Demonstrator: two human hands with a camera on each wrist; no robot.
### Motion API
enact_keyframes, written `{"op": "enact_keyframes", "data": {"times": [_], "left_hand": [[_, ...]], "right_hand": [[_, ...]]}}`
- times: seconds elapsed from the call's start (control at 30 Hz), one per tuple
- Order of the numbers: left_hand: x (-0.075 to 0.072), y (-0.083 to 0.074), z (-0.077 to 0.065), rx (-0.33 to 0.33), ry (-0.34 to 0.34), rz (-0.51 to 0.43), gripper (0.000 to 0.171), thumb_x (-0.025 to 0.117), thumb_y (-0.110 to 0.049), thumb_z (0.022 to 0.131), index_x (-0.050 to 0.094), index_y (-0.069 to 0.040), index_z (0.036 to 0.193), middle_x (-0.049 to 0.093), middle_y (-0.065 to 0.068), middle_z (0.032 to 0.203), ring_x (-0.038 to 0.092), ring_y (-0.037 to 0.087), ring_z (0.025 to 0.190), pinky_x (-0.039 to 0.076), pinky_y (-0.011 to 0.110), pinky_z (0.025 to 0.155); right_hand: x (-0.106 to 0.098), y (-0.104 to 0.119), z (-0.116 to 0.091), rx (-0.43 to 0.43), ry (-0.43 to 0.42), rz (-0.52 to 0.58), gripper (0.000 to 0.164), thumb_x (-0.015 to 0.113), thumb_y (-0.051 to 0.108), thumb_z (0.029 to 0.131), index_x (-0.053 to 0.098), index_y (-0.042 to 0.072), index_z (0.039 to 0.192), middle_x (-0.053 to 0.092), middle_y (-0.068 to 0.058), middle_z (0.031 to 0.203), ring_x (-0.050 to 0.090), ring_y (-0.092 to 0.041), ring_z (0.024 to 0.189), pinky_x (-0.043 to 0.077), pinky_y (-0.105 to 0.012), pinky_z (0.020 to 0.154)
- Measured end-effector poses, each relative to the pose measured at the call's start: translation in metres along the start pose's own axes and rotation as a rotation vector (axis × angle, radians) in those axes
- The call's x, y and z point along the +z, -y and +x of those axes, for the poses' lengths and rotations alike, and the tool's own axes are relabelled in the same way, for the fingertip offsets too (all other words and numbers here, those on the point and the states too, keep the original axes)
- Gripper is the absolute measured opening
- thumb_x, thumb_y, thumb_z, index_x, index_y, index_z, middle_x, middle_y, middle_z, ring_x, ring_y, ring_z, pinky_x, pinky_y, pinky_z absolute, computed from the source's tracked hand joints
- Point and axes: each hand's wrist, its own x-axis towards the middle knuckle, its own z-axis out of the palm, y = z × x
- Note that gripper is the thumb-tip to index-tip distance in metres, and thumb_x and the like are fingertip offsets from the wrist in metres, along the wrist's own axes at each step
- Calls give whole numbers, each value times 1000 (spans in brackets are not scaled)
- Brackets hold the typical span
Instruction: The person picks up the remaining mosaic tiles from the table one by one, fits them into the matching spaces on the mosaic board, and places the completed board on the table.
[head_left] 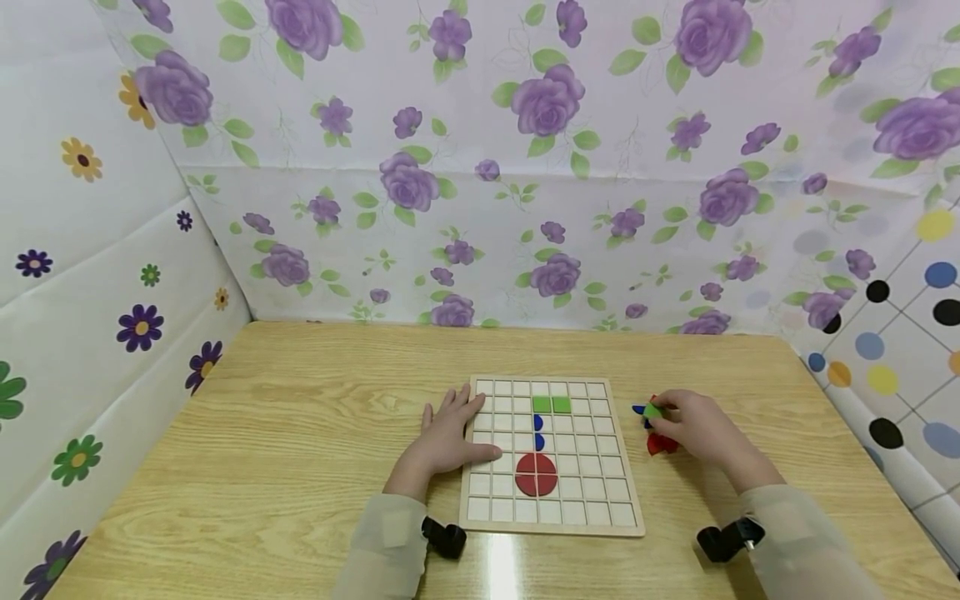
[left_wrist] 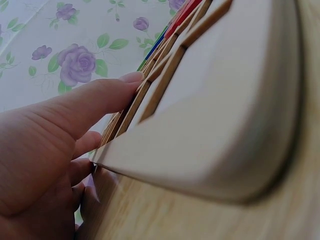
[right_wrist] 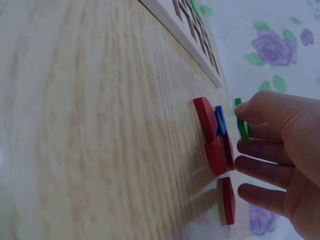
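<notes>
A pale wooden grid board (head_left: 551, 527) lies on the table. Two green squares (head_left: 551, 405), two blue half-round pieces (head_left: 538, 442) and a red disc made of quarter pieces (head_left: 536, 474) sit in its cells. At the board's left edge, my left hand (head_left: 442, 442) rests with fingers spread, its thumb (left_wrist: 112, 92) over the cells. To the right of the board, my right hand (head_left: 693, 425) pinches a green square piece (right_wrist: 241, 120) between thumb and index finger. It is held above a small pile of red pieces (right_wrist: 216, 155) and blue pieces (right_wrist: 220, 121). The hand partly hides this pile in the head view.
The wooden table (head_left: 285, 467) extends around the board. A flower-printed cloth (head_left: 480, 250) hangs along the back edge, and patterned cloths stand at both sides. One red piece (right_wrist: 228, 201) lies slightly apart from the pile.
</notes>
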Motion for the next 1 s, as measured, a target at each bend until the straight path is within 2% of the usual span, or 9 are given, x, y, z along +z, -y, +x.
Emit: {"op": "enact_keyframes", "data": {"times": [0.53, 1.0], "left_hand": [[1, 1, 1, 4, -5, 10, 91, 73, -49, 77, 30, -17, 150, 10, 8, 160, -1, 31, 148, -12, 59, 113], [0, 1, 1, 1, -8, 1, 91, 75, -48, 76, 30, -17, 150, 10, 9, 160, -1, 31, 148, -12, 59, 113]], "right_hand": [[3, 9, 5, -35, -11, -15, 33, 63, 20, 90, 63, -2, 115, 65, -21, 109, 64, -35, 99, 54, -45, 80], [5, 10, 6, -52, -6, -7, 32, 63, 18, 90, 63, -3, 115, 65, -20, 110, 64, -32, 99, 53, -45, 81]]}}
